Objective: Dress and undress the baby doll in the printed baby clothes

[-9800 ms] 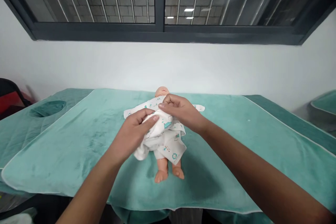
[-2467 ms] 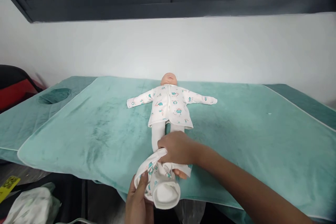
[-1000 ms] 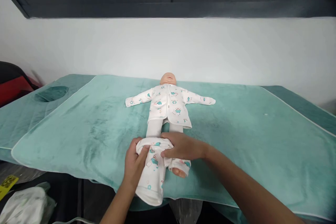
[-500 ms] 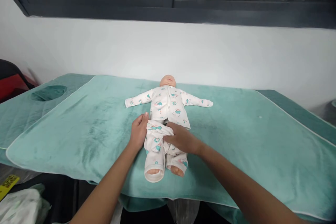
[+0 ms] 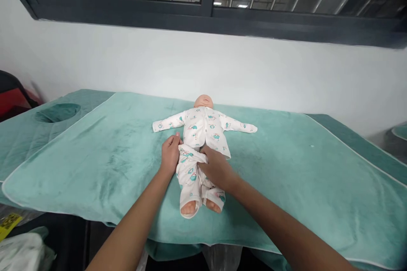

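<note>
A baby doll (image 5: pixel 204 101) lies on its back, head toward the wall and arms spread. It wears a white patterned long-sleeved top (image 5: pixel 203 127). Matching baby trousers (image 5: pixel 190 173) cover its legs, bunched around the thighs, with both feet showing at the cuffs. My left hand (image 5: pixel 171 152) is closed on the trousers' waistband at the doll's hip on the left side. My right hand (image 5: pixel 218 167) grips the front of the waistband near the middle, its fingertips partly hidden by the cloth.
A green plush cover (image 5: pixel 286 186) spreads over the bed, which has a round hole (image 5: pixel 59 113) at its left end. Behind stand a white wall (image 5: pixel 159 63) and a barred window. At lower left lies a bundle of white cloth (image 5: pixel 20 252) beside a yellow tag (image 5: pixel 9 223).
The trousers have been drawn up a little on the left leg, so that foot shows more at the cuff. Both hands keep their hold. The view has tilted slightly.
</note>
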`<state>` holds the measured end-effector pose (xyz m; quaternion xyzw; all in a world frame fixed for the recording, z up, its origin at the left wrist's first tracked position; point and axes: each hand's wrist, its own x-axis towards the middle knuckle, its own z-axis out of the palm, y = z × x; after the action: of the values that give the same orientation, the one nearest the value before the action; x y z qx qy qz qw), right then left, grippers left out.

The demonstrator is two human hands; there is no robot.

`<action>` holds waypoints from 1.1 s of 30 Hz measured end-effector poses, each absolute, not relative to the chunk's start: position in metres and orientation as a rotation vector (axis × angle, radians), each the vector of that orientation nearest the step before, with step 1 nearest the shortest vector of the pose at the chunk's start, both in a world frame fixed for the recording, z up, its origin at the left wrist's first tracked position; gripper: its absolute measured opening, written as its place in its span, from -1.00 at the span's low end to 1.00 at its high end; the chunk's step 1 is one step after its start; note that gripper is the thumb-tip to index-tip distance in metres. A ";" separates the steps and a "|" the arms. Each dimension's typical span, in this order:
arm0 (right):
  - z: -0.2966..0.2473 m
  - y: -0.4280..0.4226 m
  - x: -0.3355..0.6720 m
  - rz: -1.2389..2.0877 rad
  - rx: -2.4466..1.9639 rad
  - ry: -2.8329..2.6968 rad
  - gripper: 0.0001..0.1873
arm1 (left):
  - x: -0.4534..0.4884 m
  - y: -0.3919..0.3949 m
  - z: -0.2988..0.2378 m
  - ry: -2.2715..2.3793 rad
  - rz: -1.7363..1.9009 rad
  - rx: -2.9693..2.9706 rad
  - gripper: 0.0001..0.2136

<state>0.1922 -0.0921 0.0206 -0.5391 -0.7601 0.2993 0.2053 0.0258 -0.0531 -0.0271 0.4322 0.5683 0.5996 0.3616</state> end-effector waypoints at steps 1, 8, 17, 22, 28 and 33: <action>0.022 -0.094 0.194 0.857 -1.465 -2.118 -0.87 | 0.023 -0.056 -0.030 1.455 1.522 1.127 -0.65; 0.035 -0.090 0.225 0.718 -1.360 -1.956 -0.72 | 0.016 -0.066 -0.030 1.487 1.348 1.592 -0.80; 0.010 -0.059 0.221 -0.041 -1.558 -2.007 -0.66 | 0.046 -0.058 0.015 1.720 0.755 2.517 -0.83; 0.012 -0.047 0.222 -0.042 -1.602 -1.933 -0.56 | 0.050 -0.055 0.015 1.741 1.081 2.266 -0.83; 0.020 -0.039 0.232 0.272 -1.563 -1.889 -0.75 | 0.010 -0.042 -0.003 1.615 1.699 1.029 -0.76; 0.012 -0.034 0.275 0.497 -1.509 -1.392 -0.59 | -0.021 -0.047 -0.027 1.769 1.737 0.931 -0.86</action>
<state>0.2745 -0.0343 0.0121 -0.6220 -0.5734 0.2049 0.4923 -0.0209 -0.0474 -0.0269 0.3408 0.6477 0.6361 0.2442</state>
